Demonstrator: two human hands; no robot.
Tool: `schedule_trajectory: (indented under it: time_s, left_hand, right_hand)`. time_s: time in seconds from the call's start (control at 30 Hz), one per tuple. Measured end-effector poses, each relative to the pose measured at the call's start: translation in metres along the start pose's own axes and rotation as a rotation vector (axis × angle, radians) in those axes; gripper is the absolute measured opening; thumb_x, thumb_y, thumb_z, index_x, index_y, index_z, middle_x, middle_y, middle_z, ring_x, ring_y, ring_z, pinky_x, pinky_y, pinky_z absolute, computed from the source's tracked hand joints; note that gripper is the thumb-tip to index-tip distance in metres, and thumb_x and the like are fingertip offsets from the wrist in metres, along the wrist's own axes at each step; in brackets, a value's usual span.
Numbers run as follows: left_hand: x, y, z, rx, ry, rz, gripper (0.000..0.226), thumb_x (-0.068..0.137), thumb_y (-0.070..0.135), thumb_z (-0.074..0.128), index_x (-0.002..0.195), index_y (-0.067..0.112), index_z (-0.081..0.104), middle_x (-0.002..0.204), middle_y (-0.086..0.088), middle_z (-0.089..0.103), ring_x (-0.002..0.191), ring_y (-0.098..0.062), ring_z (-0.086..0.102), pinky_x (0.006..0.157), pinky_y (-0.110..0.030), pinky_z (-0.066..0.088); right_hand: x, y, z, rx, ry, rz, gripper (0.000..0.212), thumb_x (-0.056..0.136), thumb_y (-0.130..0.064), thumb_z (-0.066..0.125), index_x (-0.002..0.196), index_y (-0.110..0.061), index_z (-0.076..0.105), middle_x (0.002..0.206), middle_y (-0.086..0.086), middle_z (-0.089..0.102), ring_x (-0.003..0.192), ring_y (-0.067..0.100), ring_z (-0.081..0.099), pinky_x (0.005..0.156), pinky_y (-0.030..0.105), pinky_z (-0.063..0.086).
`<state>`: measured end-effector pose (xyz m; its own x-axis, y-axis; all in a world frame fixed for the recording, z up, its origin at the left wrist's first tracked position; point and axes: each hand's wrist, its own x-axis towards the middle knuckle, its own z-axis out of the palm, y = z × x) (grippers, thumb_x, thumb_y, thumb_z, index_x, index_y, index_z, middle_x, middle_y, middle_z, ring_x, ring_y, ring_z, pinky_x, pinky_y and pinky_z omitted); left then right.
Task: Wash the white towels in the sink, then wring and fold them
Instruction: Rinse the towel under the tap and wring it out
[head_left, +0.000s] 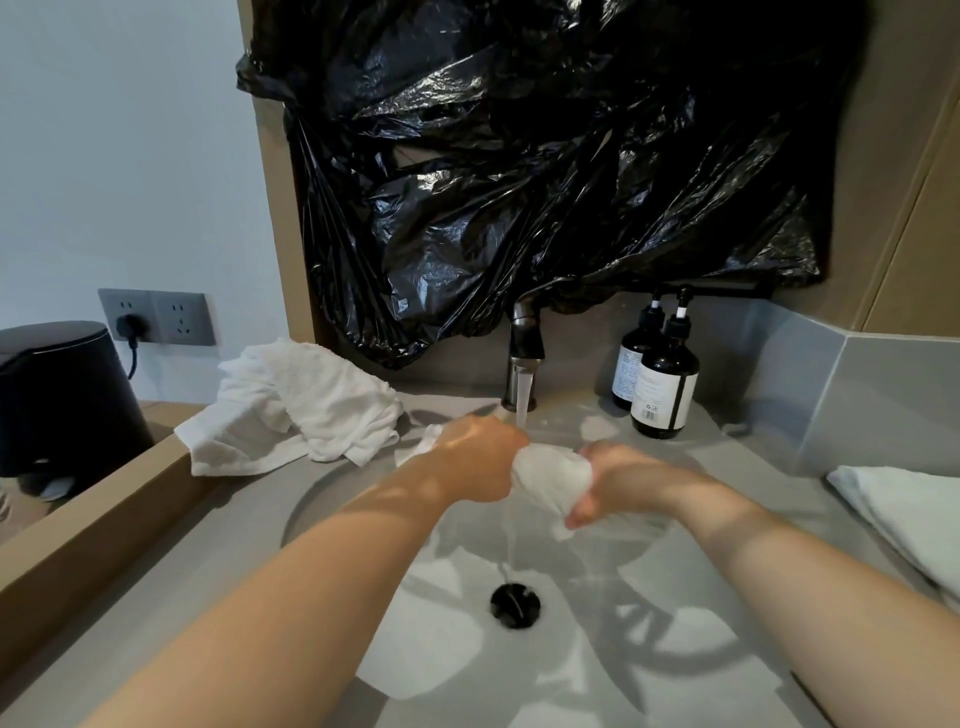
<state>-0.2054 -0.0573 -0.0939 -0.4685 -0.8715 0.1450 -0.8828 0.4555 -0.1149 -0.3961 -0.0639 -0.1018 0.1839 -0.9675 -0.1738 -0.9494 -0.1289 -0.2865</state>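
Black plastic sheeting (545, 156) covers the wall above your grey sink (452, 660), faucet (525, 353) running at frame centre. Your left hand (480, 457) and right hand (623, 478) both curl tightly round a bunched white towel (553, 473) under the stream (523, 405). Crumpled towels (296, 405) lie left of centre; a folded towel (904, 504) sits at the right edge.

The white labels on the two dark pump bottles (660, 384) carry print too small to read.

Sink (332, 519) basin passable from near rim to drain (515, 605). Space under faucet (525, 343) taken by left hand (483, 460) and right hand (618, 480) gripping a bunched towel (553, 470). Table (769, 452) rear right blocked by two bottles (662, 384); rear left by crumpled towels (301, 405); right edge by folded towel (904, 509).
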Motion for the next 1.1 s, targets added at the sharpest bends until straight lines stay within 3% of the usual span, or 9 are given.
schedule_trajectory:
  time_s: [0.13,0.2,0.37,0.5,0.6,0.8,0.9,1.03,1.1]
  left_hand:
    - [0.005,-0.01,0.012,-0.455,-0.133,-0.162,0.017,0.078,0.011,0.065,0.074,0.023,0.054,0.076,0.002,0.06,0.07,-0.019,0.058,0.058,-0.025,0.041]
    - [0.002,-0.014,0.018,-0.635,-0.182,-0.247,0.016,0.072,0.01,0.072,0.079,0.02,0.06,0.072,0.004,0.057,0.065,-0.013,0.054,0.056,-0.023,0.042]
    - [0.003,-0.02,0.029,-0.945,-0.178,-0.336,0.025,0.049,0.024,0.072,0.071,0.017,0.065,0.076,-0.006,0.061,0.068,-0.023,0.056,0.063,-0.031,0.044]
    - [0.0,-0.022,0.029,-1.2,-0.212,-0.362,0.008,0.068,0.009,0.071,0.075,0.007,0.066,0.072,-0.009,0.059,0.061,-0.021,0.056,0.058,-0.026,0.044]
    - [-0.006,-0.017,0.025,-1.418,-0.378,-0.332,0.01,0.074,0.003,0.062,0.084,0.003,0.062,0.068,-0.008,0.057,0.052,-0.014,0.054,0.052,-0.022,0.045]
    - [-0.008,-0.028,0.027,-1.531,-0.58,-0.304,0.043,0.046,0.023,0.07,0.082,0.004,0.056,0.056,-0.006,0.057,0.048,-0.014,0.052,0.054,-0.024,0.045]
    - [-0.01,-0.028,0.031,-1.501,-0.544,-0.358,0.048,0.055,0.023,0.075,0.096,0.004,0.058,0.064,-0.004,0.062,0.056,-0.014,0.058,0.062,-0.027,0.048]
    - [-0.009,-0.03,0.037,-1.481,-0.468,-0.374,0.084,0.05,0.039,0.084,0.123,0.007,0.059,0.086,-0.004,0.068,0.078,-0.017,0.064,0.079,-0.032,0.051]
    - [-0.009,-0.032,0.036,-1.454,-0.401,-0.369,0.084,0.048,0.047,0.083,0.12,0.01,0.063,0.091,-0.005,0.069,0.082,-0.018,0.064,0.082,-0.032,0.051]
  right_hand:
    - [0.005,-0.016,0.012,-0.18,0.291,-0.03,0.063,0.068,-0.046,0.074,0.122,-0.029,0.046,0.108,0.0,0.063,0.103,0.023,0.061,0.074,0.027,0.043]
    - [0.006,-0.022,0.015,-0.252,0.355,-0.059,0.062,0.073,-0.043,0.069,0.127,-0.027,0.042,0.107,0.003,0.064,0.104,0.025,0.061,0.073,0.026,0.038]
    - [0.018,-0.03,0.016,-0.335,0.406,-0.06,0.049,0.077,-0.04,0.067,0.116,-0.022,0.044,0.106,0.0,0.067,0.102,0.024,0.062,0.07,0.026,0.036]
    - [0.022,-0.034,0.013,-0.41,0.445,-0.102,0.049,0.08,-0.043,0.067,0.117,-0.02,0.046,0.108,0.0,0.068,0.104,0.024,0.062,0.07,0.027,0.035]
    - [0.019,-0.033,0.011,-0.449,0.474,-0.15,0.051,0.081,-0.045,0.066,0.119,-0.018,0.046,0.11,0.002,0.067,0.105,0.024,0.062,0.071,0.027,0.033]
    - [0.016,-0.04,0.013,-0.44,0.529,-0.241,0.048,0.082,-0.045,0.064,0.118,-0.018,0.048,0.106,0.004,0.066,0.103,0.027,0.061,0.073,0.028,0.035]
    - [0.015,-0.044,0.012,-0.432,0.489,-0.212,0.049,0.082,-0.044,0.065,0.12,-0.019,0.046,0.108,0.004,0.066,0.104,0.027,0.061,0.073,0.03,0.035]
    - [0.013,-0.051,0.012,-0.291,0.381,-0.113,0.051,0.077,-0.047,0.068,0.115,-0.021,0.047,0.101,0.001,0.067,0.098,0.025,0.063,0.068,0.028,0.038]
    - [0.016,-0.051,0.012,-0.251,0.355,-0.088,0.047,0.077,-0.044,0.068,0.114,-0.022,0.048,0.1,0.0,0.067,0.097,0.025,0.063,0.068,0.028,0.039]
